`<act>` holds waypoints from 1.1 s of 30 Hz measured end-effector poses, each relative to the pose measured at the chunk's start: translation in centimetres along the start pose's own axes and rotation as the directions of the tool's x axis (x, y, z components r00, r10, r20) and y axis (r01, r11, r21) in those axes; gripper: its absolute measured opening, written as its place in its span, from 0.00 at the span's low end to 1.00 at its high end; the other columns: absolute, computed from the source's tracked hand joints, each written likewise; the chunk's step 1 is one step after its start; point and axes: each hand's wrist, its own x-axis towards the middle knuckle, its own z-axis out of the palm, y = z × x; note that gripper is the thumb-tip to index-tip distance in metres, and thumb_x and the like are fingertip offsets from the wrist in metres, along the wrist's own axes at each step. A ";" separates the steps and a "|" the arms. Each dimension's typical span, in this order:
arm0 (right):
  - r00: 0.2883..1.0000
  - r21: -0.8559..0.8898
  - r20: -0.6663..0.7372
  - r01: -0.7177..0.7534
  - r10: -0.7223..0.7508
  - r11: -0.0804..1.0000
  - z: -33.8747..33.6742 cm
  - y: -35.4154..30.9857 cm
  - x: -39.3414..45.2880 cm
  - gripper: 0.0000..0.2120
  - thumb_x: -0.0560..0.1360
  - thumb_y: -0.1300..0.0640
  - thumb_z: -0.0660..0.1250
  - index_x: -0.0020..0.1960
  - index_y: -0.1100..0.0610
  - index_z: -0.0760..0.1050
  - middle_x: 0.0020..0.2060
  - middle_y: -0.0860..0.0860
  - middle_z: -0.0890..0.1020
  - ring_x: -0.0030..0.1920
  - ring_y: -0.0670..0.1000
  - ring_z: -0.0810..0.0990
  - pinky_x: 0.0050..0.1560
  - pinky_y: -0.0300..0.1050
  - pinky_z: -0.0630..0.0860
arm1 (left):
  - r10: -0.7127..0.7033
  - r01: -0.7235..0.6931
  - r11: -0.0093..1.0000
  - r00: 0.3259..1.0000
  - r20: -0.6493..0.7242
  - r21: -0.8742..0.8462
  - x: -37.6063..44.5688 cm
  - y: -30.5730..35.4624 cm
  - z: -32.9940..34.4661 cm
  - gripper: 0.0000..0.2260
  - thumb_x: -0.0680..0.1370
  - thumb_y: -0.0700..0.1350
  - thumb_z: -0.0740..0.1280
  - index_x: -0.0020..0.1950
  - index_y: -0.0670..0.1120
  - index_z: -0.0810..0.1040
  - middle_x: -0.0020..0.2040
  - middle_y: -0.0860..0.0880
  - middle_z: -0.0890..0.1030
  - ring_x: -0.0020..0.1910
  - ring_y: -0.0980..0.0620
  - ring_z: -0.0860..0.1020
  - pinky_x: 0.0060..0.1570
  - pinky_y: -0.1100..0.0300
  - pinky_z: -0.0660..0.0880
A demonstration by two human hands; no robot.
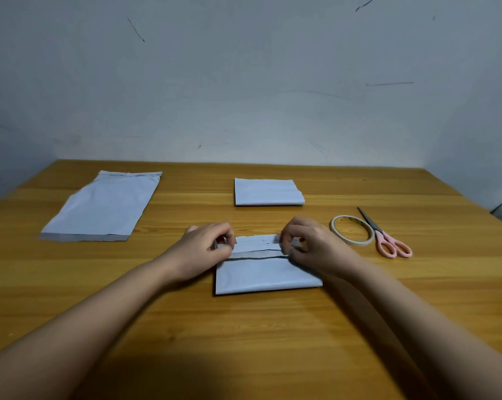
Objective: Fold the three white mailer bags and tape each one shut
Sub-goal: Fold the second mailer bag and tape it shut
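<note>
Both hands [208, 245] pinch mailer bag [268, 274] flap (far edge).

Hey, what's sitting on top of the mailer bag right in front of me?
Both hands rest on the near mailer bag: the left hand and right hand pinch its folded flap at either end. The flap's ends and the bag's upper corners are covered by the fingers.

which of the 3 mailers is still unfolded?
The far-left mailer bag, lying flat at full length. The far-middle one is folded; both hands pinch the near one.
</note>
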 end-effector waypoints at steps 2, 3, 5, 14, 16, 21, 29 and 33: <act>0.997 0.058 0.068 -0.044 0.040 0.997 -0.2 -0.1 0.0 0.04 0.66 0.55 0.66 0.39 0.47 0.75 0.49 0.41 0.76 0.55 0.43 0.76 0.56 0.50 0.75 | -0.010 0.011 1.000 0.999 -0.042 0.011 0.4 0.0 0.1 0.10 0.69 0.60 0.54 0.39 0.57 0.68 0.42 0.55 0.78 0.43 0.59 0.75 0.56 0.58 0.63; 0.993 0.075 0.102 -0.062 0.054 0.995 -0.3 -0.3 0.0 0.03 0.65 0.51 0.64 0.39 0.47 0.75 0.50 0.41 0.76 0.57 0.43 0.75 0.57 0.49 0.75 | -0.018 0.020 0.999 0.999 -0.046 0.028 0.6 0.0 0.2 0.08 0.72 0.59 0.57 0.40 0.56 0.68 0.40 0.56 0.78 0.42 0.59 0.74 0.56 0.58 0.63; 0.989 0.091 0.135 -0.075 0.063 0.993 -0.4 -0.5 0.0 0.07 0.66 0.47 0.62 0.38 0.48 0.76 0.50 0.42 0.76 0.57 0.43 0.75 0.58 0.48 0.74 | -0.032 0.035 0.998 0.998 -0.052 0.045 0.8 0.0 0.4 0.07 0.76 0.53 0.64 0.41 0.55 0.69 0.38 0.57 0.76 0.39 0.61 0.73 0.54 0.58 0.64; 0.989 0.182 -0.024 -0.141 0.147 0.973 0.4 -1.0 0.7 0.06 0.76 0.55 0.66 0.41 0.54 0.73 0.40 0.46 0.80 0.41 0.46 0.77 0.46 0.47 0.74 | -0.086 0.079 0.982 0.996 -0.034 -0.170 1.5 -0.3 0.6 0.11 0.72 0.42 0.73 0.42 0.52 0.71 0.38 0.56 0.77 0.37 0.57 0.76 0.43 0.59 0.71; 0.982 0.217 0.019 -0.185 0.186 0.958 0.5 -1.3 1.1 0.06 0.75 0.50 0.68 0.45 0.52 0.74 0.39 0.45 0.80 0.40 0.45 0.77 0.44 0.44 0.74 | -0.086 0.076 0.969 0.996 -0.032 -0.235 1.5 0.0 0.5 0.11 0.72 0.39 0.73 0.42 0.50 0.72 0.37 0.55 0.77 0.36 0.57 0.75 0.41 0.61 0.72; 0.967 0.127 0.143 -0.230 0.211 0.965 0.6 -1.7 2.0 0.08 0.73 0.48 0.70 0.49 0.51 0.80 0.40 0.42 0.80 0.40 0.40 0.75 0.43 0.37 0.71 | -0.085 0.077 0.946 0.996 -0.013 -0.316 1.4 0.3 0.3 0.11 0.71 0.37 0.73 0.43 0.47 0.73 0.38 0.53 0.78 0.34 0.58 0.75 0.38 0.67 0.72; 0.962 0.252 0.181 -0.245 0.203 0.936 0.7 -1.4 2.6 0.04 0.73 0.53 0.72 0.43 0.51 0.78 0.37 0.47 0.80 0.37 0.42 0.74 0.40 0.35 0.70 | -0.142 0.148 0.964 0.989 0.042 -0.219 1.7 0.0 0.4 0.01 0.74 0.51 0.70 0.45 0.56 0.81 0.42 0.55 0.82 0.44 0.55 0.79 0.50 0.58 0.74; 0.964 0.299 0.173 -0.247 0.202 0.922 0.5 -1.5 2.7 0.04 0.74 0.54 0.71 0.44 0.54 0.79 0.36 0.44 0.78 0.36 0.41 0.73 0.38 0.31 0.69 | -0.120 0.130 0.981 0.990 0.079 -0.142 2.0 0.5 0.3 0.04 0.76 0.50 0.69 0.41 0.56 0.78 0.42 0.60 0.80 0.44 0.64 0.77 0.51 0.62 0.71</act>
